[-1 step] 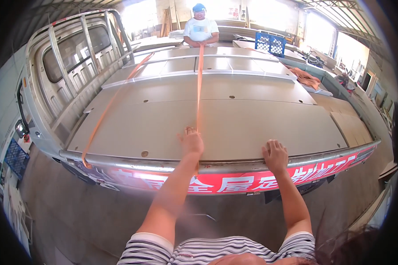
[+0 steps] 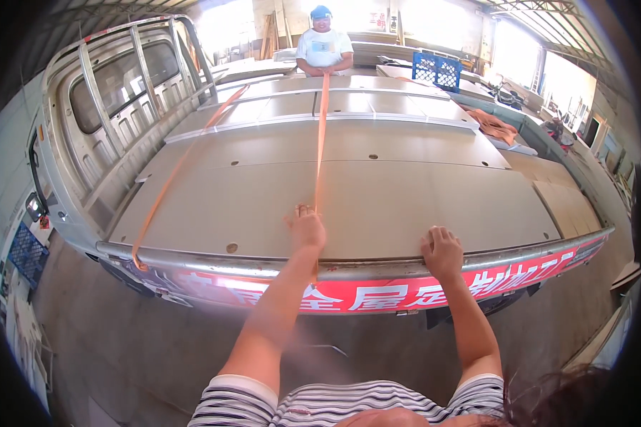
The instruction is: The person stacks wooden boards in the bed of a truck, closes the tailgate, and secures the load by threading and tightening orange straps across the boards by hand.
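My left hand [image 2: 307,229] rests on a large beige panel [image 2: 399,203], fingers extended and apart. The middle orange strap [image 2: 320,142] runs down to this hand and passes beneath or right beside it; which one is hidden. Its lower part drops over the metal side rail [image 2: 377,267] of a truck bed. Farther right, my right hand [image 2: 444,250] lies at the panel's near edge by the rail, its fingers slightly bent on the surface and nothing seen in them. Another orange strap [image 2: 165,188] crosses the panels on the left and goes over the rail.
The truck cab with its rack [image 2: 114,92] stands left. Across the load a person [image 2: 323,48] in a blue cap leans with hands by the strap's far end. A blue crate [image 2: 435,71], bundled orange cloth [image 2: 493,125] and brown boards [image 2: 564,203] lie toward the right.
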`<act>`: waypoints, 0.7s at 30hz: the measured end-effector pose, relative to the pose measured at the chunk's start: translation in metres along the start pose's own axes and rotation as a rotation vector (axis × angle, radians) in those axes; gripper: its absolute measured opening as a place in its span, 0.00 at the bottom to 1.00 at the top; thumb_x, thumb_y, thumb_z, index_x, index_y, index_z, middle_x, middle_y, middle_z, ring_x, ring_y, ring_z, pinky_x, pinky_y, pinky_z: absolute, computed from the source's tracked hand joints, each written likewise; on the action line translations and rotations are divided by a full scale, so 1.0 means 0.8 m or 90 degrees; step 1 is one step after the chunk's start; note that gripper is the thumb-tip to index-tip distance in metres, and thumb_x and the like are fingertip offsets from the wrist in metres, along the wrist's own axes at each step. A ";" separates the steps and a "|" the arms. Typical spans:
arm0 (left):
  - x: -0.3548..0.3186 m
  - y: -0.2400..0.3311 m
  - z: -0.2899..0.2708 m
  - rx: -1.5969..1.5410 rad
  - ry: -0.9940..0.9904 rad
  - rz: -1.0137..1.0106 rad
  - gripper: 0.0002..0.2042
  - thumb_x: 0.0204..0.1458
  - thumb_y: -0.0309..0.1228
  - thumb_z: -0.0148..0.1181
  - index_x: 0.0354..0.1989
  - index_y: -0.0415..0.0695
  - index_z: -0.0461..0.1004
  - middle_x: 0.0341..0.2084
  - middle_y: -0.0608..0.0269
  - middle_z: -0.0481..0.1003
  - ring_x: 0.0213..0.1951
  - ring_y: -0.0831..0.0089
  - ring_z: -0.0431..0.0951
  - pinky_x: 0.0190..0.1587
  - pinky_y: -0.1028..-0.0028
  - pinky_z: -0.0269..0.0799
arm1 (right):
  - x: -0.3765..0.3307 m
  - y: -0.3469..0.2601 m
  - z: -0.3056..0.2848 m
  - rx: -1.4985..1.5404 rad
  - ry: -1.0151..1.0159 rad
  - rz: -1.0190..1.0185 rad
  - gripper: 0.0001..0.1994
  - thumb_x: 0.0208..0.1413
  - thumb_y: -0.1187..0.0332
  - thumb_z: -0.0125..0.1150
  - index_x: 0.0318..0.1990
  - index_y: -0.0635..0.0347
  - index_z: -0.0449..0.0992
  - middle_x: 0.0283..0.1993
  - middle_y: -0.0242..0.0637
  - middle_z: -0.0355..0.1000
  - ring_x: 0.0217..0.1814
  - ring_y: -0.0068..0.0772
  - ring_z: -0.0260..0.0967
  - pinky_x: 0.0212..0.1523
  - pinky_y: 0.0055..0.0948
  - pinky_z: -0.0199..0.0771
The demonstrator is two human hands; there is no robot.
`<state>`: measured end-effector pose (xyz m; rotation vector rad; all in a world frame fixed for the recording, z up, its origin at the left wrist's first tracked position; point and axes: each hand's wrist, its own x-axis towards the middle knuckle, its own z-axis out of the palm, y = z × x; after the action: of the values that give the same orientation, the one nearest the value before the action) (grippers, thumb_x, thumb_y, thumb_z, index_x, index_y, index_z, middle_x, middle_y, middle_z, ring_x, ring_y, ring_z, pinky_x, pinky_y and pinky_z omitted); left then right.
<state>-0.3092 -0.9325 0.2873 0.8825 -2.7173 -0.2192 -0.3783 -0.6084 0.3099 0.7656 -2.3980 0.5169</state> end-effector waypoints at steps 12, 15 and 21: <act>-0.004 0.013 -0.003 -0.034 0.102 0.005 0.25 0.61 0.44 0.47 0.65 0.50 0.58 0.59 0.57 0.67 0.63 0.65 0.62 0.67 0.48 0.48 | 0.013 0.011 0.000 0.046 0.000 -0.019 0.12 0.52 0.61 0.59 0.34 0.62 0.74 0.36 0.41 0.73 0.44 0.44 0.70 0.46 0.41 0.70; 0.005 0.011 -0.003 -0.018 0.092 0.016 0.26 0.60 0.46 0.48 0.67 0.56 0.56 0.58 0.58 0.68 0.62 0.65 0.63 0.65 0.46 0.49 | 0.017 0.008 0.003 0.058 0.019 -0.016 0.09 0.52 0.63 0.58 0.33 0.61 0.74 0.35 0.41 0.73 0.43 0.44 0.70 0.45 0.41 0.70; 0.011 0.010 0.000 -0.024 0.074 0.013 0.27 0.60 0.46 0.47 0.69 0.59 0.54 0.58 0.63 0.68 0.62 0.66 0.63 0.64 0.43 0.48 | 0.016 0.009 0.004 0.068 0.044 -0.007 0.07 0.53 0.66 0.57 0.30 0.60 0.73 0.33 0.40 0.73 0.40 0.44 0.71 0.43 0.41 0.70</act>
<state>-0.3204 -0.9316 0.2907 0.8306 -2.6054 -0.2083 -0.3927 -0.6097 0.3135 0.7935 -2.3169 0.6612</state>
